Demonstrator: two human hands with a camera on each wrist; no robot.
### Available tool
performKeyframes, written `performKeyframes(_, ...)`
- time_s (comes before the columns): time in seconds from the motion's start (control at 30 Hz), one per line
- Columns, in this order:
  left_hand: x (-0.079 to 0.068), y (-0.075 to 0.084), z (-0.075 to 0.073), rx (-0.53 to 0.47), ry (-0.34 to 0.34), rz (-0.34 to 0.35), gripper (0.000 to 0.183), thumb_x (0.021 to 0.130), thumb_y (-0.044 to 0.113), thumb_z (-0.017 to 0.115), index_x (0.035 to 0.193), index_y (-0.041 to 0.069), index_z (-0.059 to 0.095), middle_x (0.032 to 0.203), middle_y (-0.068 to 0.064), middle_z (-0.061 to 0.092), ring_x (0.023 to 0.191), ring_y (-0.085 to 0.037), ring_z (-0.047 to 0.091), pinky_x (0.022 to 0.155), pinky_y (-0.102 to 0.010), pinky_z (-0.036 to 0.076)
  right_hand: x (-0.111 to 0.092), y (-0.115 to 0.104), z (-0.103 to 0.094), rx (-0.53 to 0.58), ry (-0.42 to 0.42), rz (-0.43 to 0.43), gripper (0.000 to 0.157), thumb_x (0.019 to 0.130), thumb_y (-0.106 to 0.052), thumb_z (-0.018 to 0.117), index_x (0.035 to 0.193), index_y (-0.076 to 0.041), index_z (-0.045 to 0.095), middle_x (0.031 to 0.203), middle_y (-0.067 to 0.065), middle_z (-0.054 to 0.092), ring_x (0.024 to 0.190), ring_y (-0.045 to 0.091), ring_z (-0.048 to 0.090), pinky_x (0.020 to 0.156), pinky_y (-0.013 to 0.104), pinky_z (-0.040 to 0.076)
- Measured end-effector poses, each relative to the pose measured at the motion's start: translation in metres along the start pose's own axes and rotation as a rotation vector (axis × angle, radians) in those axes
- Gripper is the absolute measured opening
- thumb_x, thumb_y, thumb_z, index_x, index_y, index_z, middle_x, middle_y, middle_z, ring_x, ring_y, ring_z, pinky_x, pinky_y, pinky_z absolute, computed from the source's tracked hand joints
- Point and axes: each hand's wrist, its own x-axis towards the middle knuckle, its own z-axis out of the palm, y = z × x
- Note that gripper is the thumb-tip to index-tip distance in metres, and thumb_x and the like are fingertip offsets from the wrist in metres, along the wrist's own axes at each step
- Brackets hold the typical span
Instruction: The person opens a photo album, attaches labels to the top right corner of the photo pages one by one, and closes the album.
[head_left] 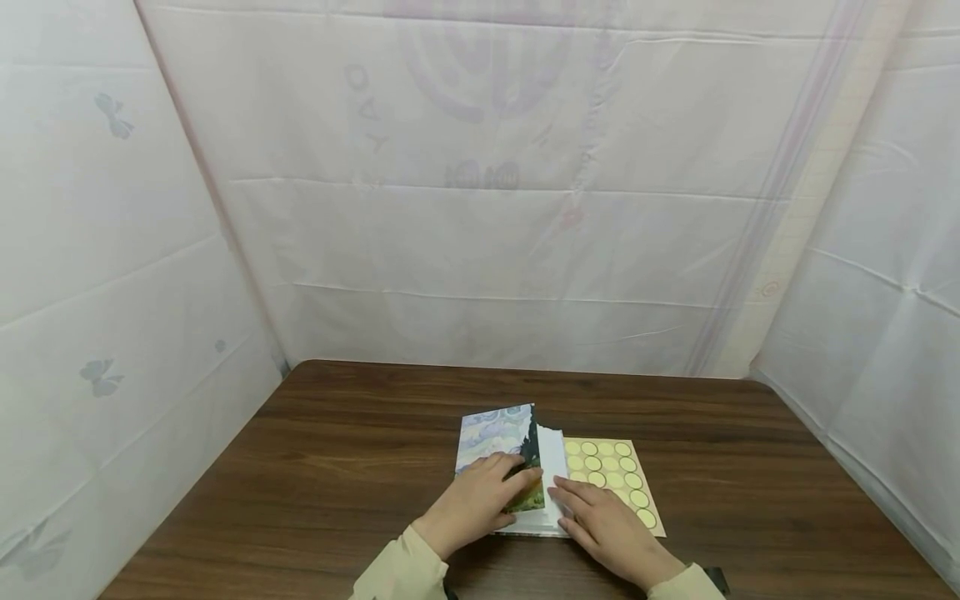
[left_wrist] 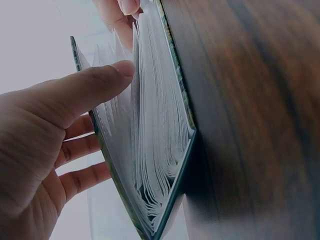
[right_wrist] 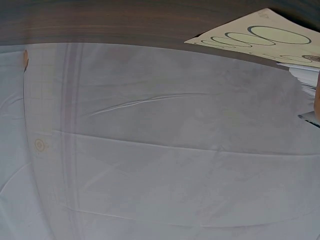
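Note:
A hardcover notebook (head_left: 498, 432) with a painted landscape cover is partly opened on the table, its white pages (left_wrist: 155, 95) fanned in the left wrist view. My left hand (head_left: 474, 506) grips the raised front cover, thumb on the page side and fingers (left_wrist: 82, 177) behind the cover. Over the right edge of the notebook, my right hand (head_left: 611, 529) has its fingertips at the white pages, seeming to pinch them. A pale yellow sheet of round stickers (head_left: 617, 463) lies to the right, partly under my right hand.
The dark wood-grain table (head_left: 300, 475) extends around the notebook. White sheeting (head_left: 487, 250) hangs behind the table and along both sides. A small dark object (head_left: 717, 578) shows beside my right sleeve.

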Motion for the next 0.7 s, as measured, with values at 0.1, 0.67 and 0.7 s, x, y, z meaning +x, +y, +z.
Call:
performKeyframes(0.1,-0.0002,-0.0005,-0.0003,-0.002,-0.004,-0.002,0.068,0.076,0.039,0.079,0.136,0.025,0.05,0.126,-0.001,0.059,0.116,-0.015,0.058,0.095,-0.031,0.052,0.0005,0.0001,0.0007,-0.001,0.0,-0.001,0.041,0.097,-0.039,0.052,0.131,-0.018,0.059,0.136,-0.001,0.059,0.119,0.017,0.058,0.093,0.04,0.052)
performKeyframes(0.67,0.0006,-0.0004,-0.0032,0.057,0.032,0.026,0.07,0.078,0.032,0.079,0.139,0.026,0.046,0.125,-0.004,0.06,0.115,-0.017,0.059,0.095,-0.03,0.052,0.0001,-0.0018,-0.0031,0.004,-0.014,0.02,0.041,0.096,-0.04,0.053,0.131,-0.018,0.059,0.136,-0.001,0.058,0.118,0.017,0.059,0.092,0.041,0.052)
performKeyframes(0.7,0.0008,0.0002,-0.0034,0.071,0.039,0.032,0.07,0.078,0.031,0.079,0.14,0.027,0.046,0.126,-0.005,0.06,0.115,-0.018,0.059,0.095,-0.031,0.052,0.0002,-0.0017,-0.0032,0.005,-0.012,0.02,0.041,0.096,-0.04,0.053,0.131,-0.018,0.059,0.136,-0.001,0.059,0.118,0.017,0.059,0.092,0.041,0.052)
